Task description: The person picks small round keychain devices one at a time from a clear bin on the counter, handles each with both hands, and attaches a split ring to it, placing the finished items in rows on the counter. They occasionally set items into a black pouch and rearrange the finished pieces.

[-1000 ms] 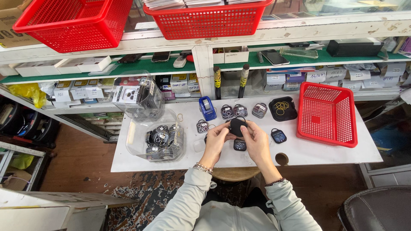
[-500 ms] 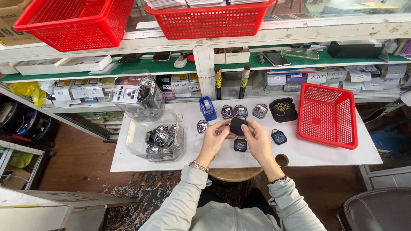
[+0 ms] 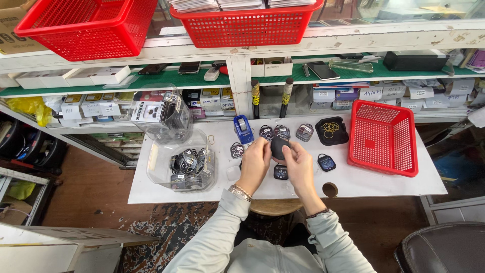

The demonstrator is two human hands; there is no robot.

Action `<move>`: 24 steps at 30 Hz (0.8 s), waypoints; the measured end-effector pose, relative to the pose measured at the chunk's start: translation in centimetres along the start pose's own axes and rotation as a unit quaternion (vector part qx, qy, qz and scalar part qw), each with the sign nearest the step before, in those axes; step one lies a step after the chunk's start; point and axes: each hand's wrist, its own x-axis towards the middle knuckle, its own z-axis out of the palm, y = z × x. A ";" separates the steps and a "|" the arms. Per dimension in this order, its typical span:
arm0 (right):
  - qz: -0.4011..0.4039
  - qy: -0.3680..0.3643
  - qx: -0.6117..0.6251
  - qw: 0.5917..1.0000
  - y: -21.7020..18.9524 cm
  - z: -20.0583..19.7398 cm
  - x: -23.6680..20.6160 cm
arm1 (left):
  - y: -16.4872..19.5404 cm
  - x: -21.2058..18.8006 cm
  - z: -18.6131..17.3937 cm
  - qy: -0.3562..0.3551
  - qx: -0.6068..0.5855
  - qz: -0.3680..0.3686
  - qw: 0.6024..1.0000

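Note:
Both my hands meet over the middle of the white table and hold a small round black object between them. My left hand grips its left side, my right hand its right side and underside. Several small dark square packs lie around the hands: one just below them, one to the right, one to the left, and others behind. What the black object is cannot be made out.
A blue tape dispenser stands behind my left hand. A clear plastic tub full of similar packs sits at the table's left, an empty red basket at the right, a black tray with rubber bands behind. Shelves with boxes and phones rise beyond.
My hands and the black object stay in the same place; the fingers have shifted slightly around it.

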 end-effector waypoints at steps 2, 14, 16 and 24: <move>0.013 -0.049 0.070 0.996 0.1 -1.0 0.4 | -0.7 0.2 0.2 -0.040 -0.093 -0.091 0.991; 0.144 -0.130 0.416 0.888 4.1 -1.6 1.6 | 0.2 0.0 0.4 -0.171 -0.475 -0.287 0.814; 0.168 -0.113 0.451 0.869 4.9 -1.1 1.6 | 1.7 0.5 -0.1 -0.154 -0.356 -0.241 0.890; 0.192 -0.074 0.490 0.847 5.3 -0.3 0.8 | 4.3 0.4 -0.8 -0.082 -0.216 -0.176 0.957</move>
